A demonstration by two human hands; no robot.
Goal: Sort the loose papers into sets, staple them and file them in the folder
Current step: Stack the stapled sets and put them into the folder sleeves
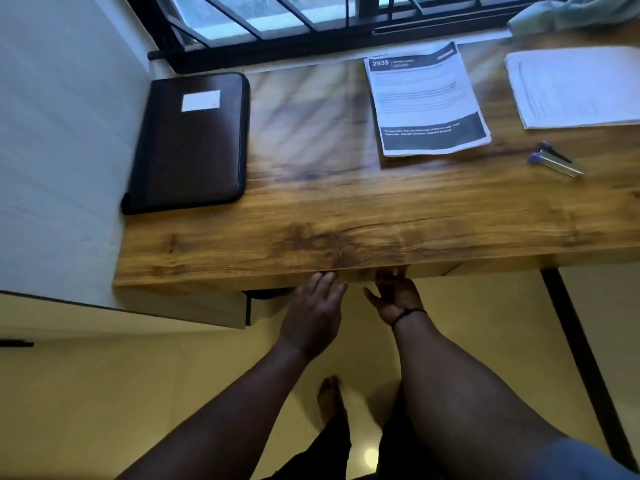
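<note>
Two bare forearms reach forward, side by side. The left hand has relaxed, straight fingers touching the near edge of the surface; the right hand, a dark band at its wrist, reaches under that edge, fingertips hidden

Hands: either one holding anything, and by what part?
Nothing is held. The left hand and right hand are both open at the desk front edge, off the folder, papers and stapler.
</note>
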